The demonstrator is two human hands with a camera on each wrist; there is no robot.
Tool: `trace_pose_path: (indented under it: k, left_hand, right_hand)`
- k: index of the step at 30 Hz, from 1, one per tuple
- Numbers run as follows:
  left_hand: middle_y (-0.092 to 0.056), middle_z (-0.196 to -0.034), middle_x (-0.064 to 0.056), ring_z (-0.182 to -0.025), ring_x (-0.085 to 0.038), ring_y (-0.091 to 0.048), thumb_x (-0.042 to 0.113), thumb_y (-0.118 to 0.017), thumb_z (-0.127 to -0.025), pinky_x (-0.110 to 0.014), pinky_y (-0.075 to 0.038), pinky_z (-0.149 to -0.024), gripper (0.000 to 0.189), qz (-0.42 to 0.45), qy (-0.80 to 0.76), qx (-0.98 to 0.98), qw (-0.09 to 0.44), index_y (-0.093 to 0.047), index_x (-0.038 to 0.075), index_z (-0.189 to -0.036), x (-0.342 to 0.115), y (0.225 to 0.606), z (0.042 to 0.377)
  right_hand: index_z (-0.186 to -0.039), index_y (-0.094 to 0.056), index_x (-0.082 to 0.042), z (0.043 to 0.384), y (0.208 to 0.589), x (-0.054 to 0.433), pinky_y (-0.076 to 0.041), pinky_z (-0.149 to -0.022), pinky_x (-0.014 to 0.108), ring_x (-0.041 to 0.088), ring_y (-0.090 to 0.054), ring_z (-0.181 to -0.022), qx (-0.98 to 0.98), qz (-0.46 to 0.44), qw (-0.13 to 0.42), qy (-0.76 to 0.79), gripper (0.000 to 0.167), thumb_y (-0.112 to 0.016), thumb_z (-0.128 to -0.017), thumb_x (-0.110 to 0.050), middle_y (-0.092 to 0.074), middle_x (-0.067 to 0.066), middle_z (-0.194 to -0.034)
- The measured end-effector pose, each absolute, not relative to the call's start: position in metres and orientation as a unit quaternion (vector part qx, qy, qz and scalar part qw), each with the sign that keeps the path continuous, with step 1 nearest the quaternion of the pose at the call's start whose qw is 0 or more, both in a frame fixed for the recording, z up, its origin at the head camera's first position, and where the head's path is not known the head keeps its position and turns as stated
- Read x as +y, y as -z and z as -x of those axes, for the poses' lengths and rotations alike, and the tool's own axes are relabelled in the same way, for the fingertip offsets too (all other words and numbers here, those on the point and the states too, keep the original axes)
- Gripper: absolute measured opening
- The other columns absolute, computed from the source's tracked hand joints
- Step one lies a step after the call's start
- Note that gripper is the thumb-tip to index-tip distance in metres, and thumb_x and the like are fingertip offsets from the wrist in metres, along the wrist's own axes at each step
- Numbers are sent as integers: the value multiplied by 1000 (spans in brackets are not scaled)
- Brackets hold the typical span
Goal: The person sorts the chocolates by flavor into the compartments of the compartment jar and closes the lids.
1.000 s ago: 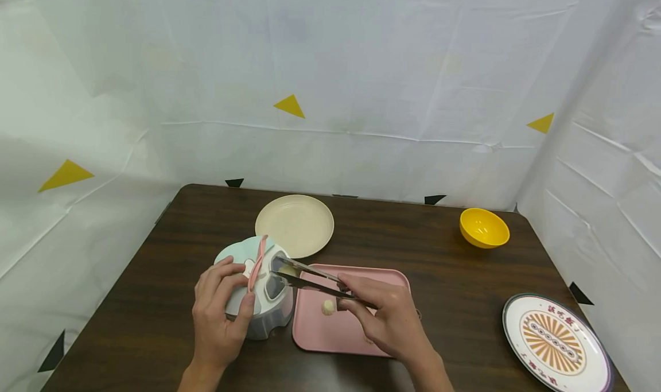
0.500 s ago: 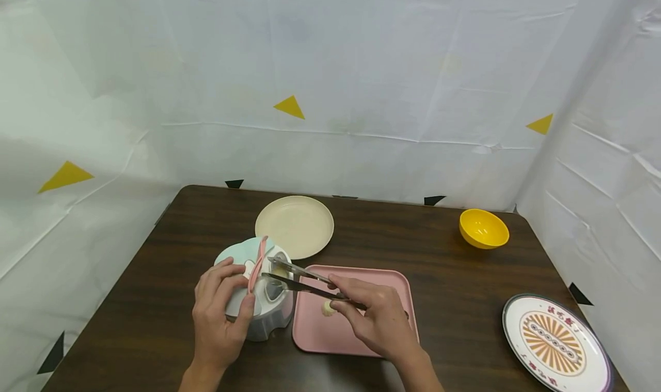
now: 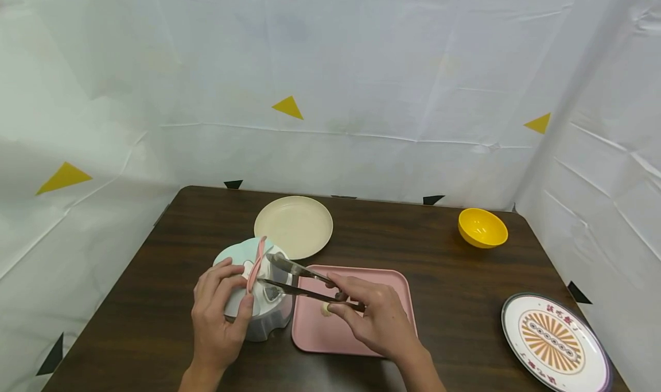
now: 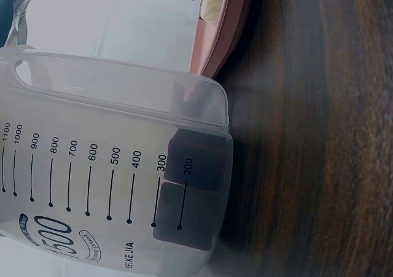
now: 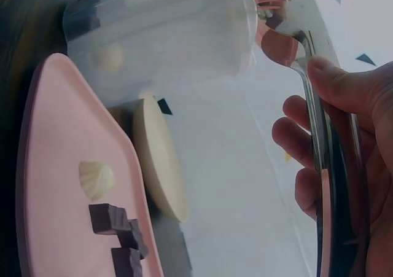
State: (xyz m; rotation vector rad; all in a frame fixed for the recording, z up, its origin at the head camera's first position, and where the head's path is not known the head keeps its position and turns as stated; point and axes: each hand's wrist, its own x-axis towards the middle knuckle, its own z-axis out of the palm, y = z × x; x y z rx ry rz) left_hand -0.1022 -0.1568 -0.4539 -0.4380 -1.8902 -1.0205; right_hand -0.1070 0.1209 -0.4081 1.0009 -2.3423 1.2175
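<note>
A translucent measuring container [image 4: 123,160] has a white and mint lid [image 3: 240,253] with a pink strap [image 3: 256,266]. My left hand [image 3: 219,306] grips the lid, fingers over its top and thumb near the strap. With my right hand [image 3: 374,309] I hold metal tongs [image 3: 304,283], their spread tips over the lid's opening and nothing seen between them. One tip is spoon-shaped. Through the container wall show dark cubes [image 4: 187,209] and a blurred pale piece [image 5: 109,57]. On the pink tray [image 3: 312,337] lie a cream shell-shaped piece [image 5: 96,180] and several dark brown cubes [image 5: 109,219].
A cream plate [image 3: 294,225] lies behind the container. At the back right stands a yellow bowl [image 3: 482,228]. A white plate with an orange pattern [image 3: 552,340] is near the right table edge. White sheeting [image 3: 351,65] surrounds the dark wood table [image 3: 139,317].
The pale piece between the tongs is gone from their tips. The tongs have shifted left over the lid opening and spread wider. My left hand has stayed on the lid.
</note>
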Motion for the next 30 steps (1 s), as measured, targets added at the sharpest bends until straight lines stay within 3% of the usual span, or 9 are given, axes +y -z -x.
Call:
trace_pose_path:
  k: [9, 13, 20, 25, 30]
  left_hand:
    - [-65, -107, -16, -115, -40, -53, 24, -64, -84, -46, -29, -105, 18, 180, 415, -764, 460, -68, 6, -87, -157, 454, 103]
    - [-65, -107, -15, -115, -40, -53, 24, -64, -83, -47, -29, -105, 18, 179, 415, -767, 456, -69, 7, -87, -157, 454, 102]
    - [-65, -107, -15, -116, -40, -54, 24, -64, -83, -47, -29, -105, 18, 177, 416, -767, 456, -69, 7, -87, -157, 454, 102]
    - [-65, -106, -16, -116, -40, -54, 23, -64, -83, -47, -29, -105, 18, 177, 416, -765, 458, -68, 6, -87, -157, 454, 102]
    - [-65, -106, -16, -115, -40, -54, 23, -64, -83, -47, -29, -105, 18, 177, 417, -765, 457, -68, 6, -87, -157, 453, 102]
  right_hand:
    - [-129, -65, -19, 105, 411, 124, -52, -62, 20, -3, -61, -77, -833, -331, 153, -417, 47, -78, -84, -21, -67, -15, -95]
    - [-129, -65, -16, 105, 412, 130, -52, -60, 21, 1, -64, -78, -827, -325, 150, -435, 49, -79, -82, -14, -69, -11, -100]
    - [-130, -65, -20, 102, 416, 153, -48, -56, 17, -2, -58, -70, -867, -273, 165, -384, 54, -82, -79, -17, -67, -16, -91]
    - [-127, -67, -20, 99, 429, 167, -42, -52, 20, -6, -49, -54, -902, -231, 130, -340, 53, -83, -77, -20, -67, -15, -84]
    - [-124, -69, -21, 97, 446, 173, -37, -51, 22, -6, -46, -57, -925, -222, 81, -297, 49, -83, -77, -24, -68, -17, -86]
